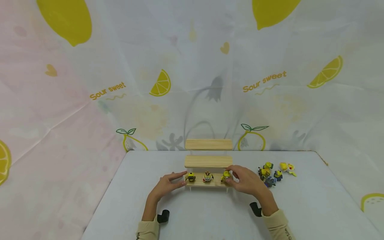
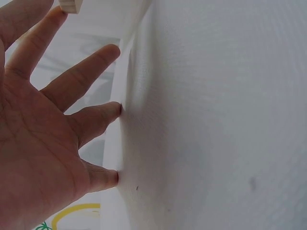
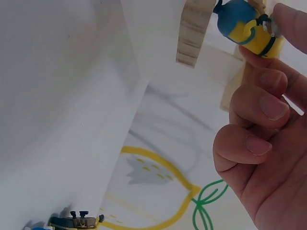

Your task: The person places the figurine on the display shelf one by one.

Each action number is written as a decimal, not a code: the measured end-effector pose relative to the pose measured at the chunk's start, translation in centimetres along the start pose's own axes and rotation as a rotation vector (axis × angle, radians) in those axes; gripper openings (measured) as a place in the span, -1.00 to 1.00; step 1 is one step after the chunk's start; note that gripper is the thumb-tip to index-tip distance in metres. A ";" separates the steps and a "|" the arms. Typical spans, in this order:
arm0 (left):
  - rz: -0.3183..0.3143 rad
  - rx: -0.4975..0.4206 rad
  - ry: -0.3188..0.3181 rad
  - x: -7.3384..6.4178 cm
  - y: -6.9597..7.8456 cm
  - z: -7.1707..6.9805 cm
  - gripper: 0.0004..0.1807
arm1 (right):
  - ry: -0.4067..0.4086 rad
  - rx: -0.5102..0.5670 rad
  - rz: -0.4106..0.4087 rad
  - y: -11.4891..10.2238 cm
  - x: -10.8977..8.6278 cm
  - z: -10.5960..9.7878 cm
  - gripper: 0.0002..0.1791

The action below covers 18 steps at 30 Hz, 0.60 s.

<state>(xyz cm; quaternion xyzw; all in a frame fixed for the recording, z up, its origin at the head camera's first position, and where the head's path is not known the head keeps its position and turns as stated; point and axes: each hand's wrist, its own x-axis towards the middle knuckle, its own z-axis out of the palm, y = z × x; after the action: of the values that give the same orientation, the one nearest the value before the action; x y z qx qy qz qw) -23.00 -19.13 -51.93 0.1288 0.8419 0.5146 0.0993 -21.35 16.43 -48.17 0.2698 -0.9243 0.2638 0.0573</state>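
Observation:
A three-tier wooden display shelf (image 1: 208, 161) stands on the table, its lowest step holding small toy figures. My right hand (image 1: 247, 180) pinches a yellow and blue minion figure (image 3: 254, 31) between thumb and forefinger at the right end of that step; its other fingers are curled. At the left end, beside a goggled minion figure (image 1: 191, 177), my left hand (image 1: 168, 185) has its fingers spread and extended. One fingertip touches the shelf's end in the left wrist view. A white and red figure (image 1: 207, 177) stands mid-step.
Several minion figures (image 1: 269, 181) lie in a cluster on the table to the right of the shelf. Next to them is a yellow and white figure (image 1: 287, 167). A lemon-printed cloth (image 1: 192, 110) hangs behind the white table (image 1: 207, 216).

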 end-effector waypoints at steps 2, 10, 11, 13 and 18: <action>0.010 -0.012 -0.004 -0.4 0.9 -0.1 -0.47 | 0.001 0.001 -0.004 -0.2 0.0 0.0 -0.69; 0.019 -0.031 -0.010 -1.1 2.4 -0.3 -0.48 | 0.011 -0.005 -0.004 -0.5 0.0 0.0 -0.69; 0.017 -0.031 -0.009 -1.1 2.4 -0.3 -0.48 | 0.012 -0.003 -0.006 -0.5 0.0 0.0 -0.68; 0.012 -0.033 -0.007 -1.1 2.5 -0.3 -0.48 | 0.010 0.001 -0.008 -0.5 0.0 0.0 -0.66; 0.008 -0.028 -0.006 -1.1 2.6 -0.3 -0.48 | -0.006 0.006 0.006 -0.5 0.0 -0.1 -0.62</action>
<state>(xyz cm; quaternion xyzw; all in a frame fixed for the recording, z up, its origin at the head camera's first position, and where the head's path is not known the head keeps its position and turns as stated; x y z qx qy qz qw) -21.76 -18.63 -49.43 0.1323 0.8336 0.5266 0.1014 -21.04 16.15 -47.82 0.2681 -0.9244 0.2661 0.0530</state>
